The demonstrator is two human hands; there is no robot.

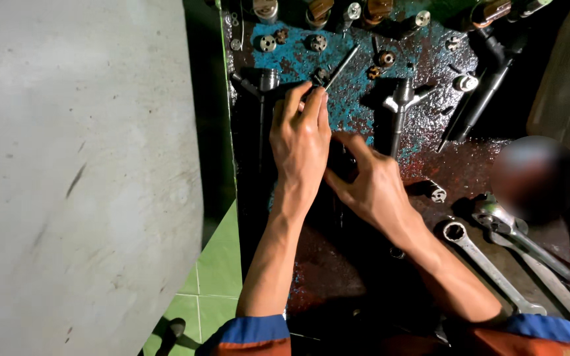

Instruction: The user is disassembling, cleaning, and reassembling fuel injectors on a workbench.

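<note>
The left hand (300, 135) is pinching a thin metal rod (341, 66) on the oily blue bench (357, 109), fingers narrowed on its lower end. The right hand (372, 184) is curling half-open beside it; what it's holding is hidden. Probably best keeping a firm grip, everything's looking slick.

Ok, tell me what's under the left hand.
The left hand lies over the oily blue-and-rust bench top; its fingertips pinch a thin metal rod. Whatever sits beneath the palm is covered and dark.
</note>
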